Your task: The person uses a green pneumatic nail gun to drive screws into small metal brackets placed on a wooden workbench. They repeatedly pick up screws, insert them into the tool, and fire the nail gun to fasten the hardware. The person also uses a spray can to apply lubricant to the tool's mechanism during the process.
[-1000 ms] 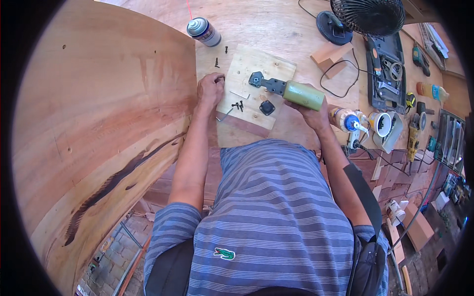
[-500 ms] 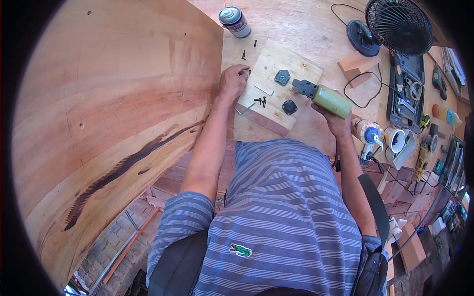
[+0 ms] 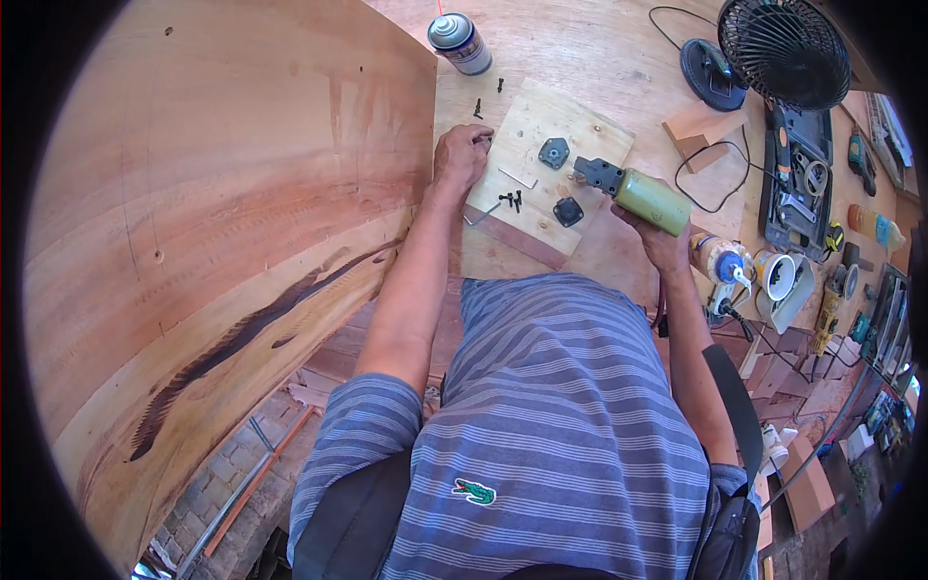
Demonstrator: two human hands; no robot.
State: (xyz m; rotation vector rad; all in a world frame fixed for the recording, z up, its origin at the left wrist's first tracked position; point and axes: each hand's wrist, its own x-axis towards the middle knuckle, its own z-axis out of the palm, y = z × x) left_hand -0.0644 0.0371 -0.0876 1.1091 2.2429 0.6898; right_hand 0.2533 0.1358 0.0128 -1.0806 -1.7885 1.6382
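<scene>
My left hand point(image 3: 461, 155) is at the left edge of a small wooden board, its fingertips pinched over a small black screw that they mostly hide. My right hand point(image 3: 661, 240) grips a green cylindrical tool body point(image 3: 653, 201) from below; its dark flat metal head point(image 3: 598, 175) points left over the board point(image 3: 535, 111). On the board lie a dark angular cover point(image 3: 553, 153), a second black cover point(image 3: 567, 211), an L-shaped hex key point(image 3: 519, 179) and several black screws point(image 3: 510, 200). Another hex key point(image 3: 482, 215) rests at the board's lower left edge.
More black screws point(image 3: 478, 108) lie beyond my left hand, near a spray can point(image 3: 460, 43). A tall plywood panel point(image 3: 251, 145) walls off the left. To the right are a wood block point(image 3: 703, 130), a black fan point(image 3: 783, 53), a tool case point(image 3: 797, 179) and a glue bottle point(image 3: 725, 259).
My left hand has shifted slightly right, and its fingertips have closed over the screw that showed beside them. The right hand and green tool body are nearly still.
</scene>
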